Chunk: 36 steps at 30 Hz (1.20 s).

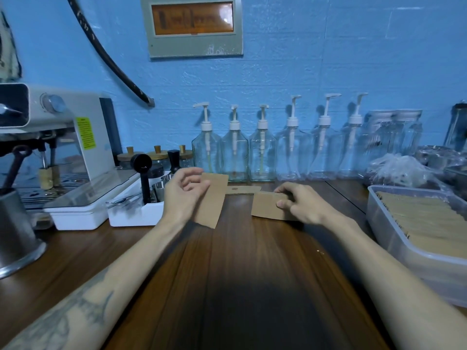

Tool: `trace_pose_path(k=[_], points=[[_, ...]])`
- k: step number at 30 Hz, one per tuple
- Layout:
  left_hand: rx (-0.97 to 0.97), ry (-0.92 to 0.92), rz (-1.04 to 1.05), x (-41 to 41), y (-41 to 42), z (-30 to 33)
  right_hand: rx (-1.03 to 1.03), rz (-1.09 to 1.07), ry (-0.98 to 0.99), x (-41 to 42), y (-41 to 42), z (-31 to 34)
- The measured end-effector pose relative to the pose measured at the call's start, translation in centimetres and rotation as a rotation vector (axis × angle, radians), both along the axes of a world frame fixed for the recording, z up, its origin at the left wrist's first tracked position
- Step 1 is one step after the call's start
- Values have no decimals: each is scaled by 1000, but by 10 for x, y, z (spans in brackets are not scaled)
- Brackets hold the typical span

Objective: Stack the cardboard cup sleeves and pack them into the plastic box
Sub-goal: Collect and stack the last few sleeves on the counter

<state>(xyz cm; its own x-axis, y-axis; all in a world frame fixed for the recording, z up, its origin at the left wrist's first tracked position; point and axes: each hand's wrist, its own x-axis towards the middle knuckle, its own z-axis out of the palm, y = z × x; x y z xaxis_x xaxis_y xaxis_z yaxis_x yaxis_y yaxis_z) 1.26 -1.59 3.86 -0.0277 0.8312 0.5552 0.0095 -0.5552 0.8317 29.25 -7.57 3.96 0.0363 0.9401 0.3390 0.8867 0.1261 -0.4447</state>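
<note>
Wooden counter [240,286]: dark brown boards running away from the viewer, with both bare forearms stretched across them; the left forearm is tattooed.
Plastic box [394,238]: clear, at the right edge of the counter, already holding a row of cardboard sleeves standing on edge.
Left hand [183,195]: fingers curled, holding one flat cardboard sleeve [211,200] upright and slightly tilted, lifted above the counter.
Right hand [300,203]: fingers and thumb gripping a small stack of sleeves [267,205] that rests on the counter, just right of the left hand's sleeve.
Loose sleeve [242,190]: lying flat on the counter just behind and between the two hands.
White tray [134,210]: left of the hands, holding metal cups and a black-handled tool.
Espresso machine [58,137]: white, far left, with a steel jug [15,231] in front of it.
Pump bottles [262,152]: six clear ones lined up along the blue wall [303,59] at the back.
</note>
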Motion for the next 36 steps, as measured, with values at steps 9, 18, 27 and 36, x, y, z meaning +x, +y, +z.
trace_pose_path(k=[9,18,27,36], points=[[155,667,-225,11,-6,-26,17,79,27,-5,0,-2],[60,606,-232,27,-12,-30,-15,151,25,-14,1,-2],[-34,656,-258,39,-5,-35,-98,166,287,-23,7,-4],[-10,688,-334,43,-6,-39,-81,241,263,-45,1,-5]])
